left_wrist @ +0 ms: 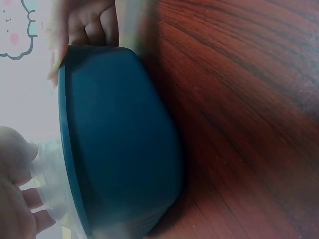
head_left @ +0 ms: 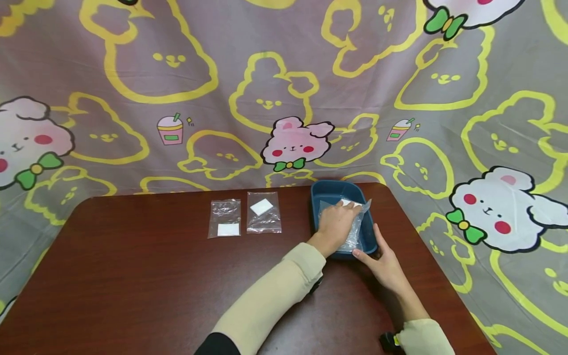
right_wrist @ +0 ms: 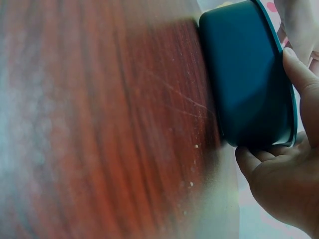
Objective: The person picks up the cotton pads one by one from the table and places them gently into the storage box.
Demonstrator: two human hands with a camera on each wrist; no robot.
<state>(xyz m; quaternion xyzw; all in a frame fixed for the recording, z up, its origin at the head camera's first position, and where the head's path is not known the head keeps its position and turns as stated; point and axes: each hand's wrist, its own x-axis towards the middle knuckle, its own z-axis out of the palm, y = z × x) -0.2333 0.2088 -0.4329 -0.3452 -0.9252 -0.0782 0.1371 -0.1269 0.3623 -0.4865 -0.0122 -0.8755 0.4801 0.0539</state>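
Dark blue rectangular plastic tray [head_left: 317,207] sits at the far right of the dark red-brown wooden table [head_left: 133,276]. Left hand [head_left: 336,224] lies inside the tray, fingers flat and pressing a clear plastic zip bag [head_left: 357,229] with a white square pad [head_left: 350,202] in it. Right hand [head_left: 385,264] grips the tray's near right corner, thumb on the rim, fingers curled against the outer wall. Two more clear zip bags with white pads [head_left: 225,218] [head_left: 264,212] lie flat side by side, left of the tray, apart from it.
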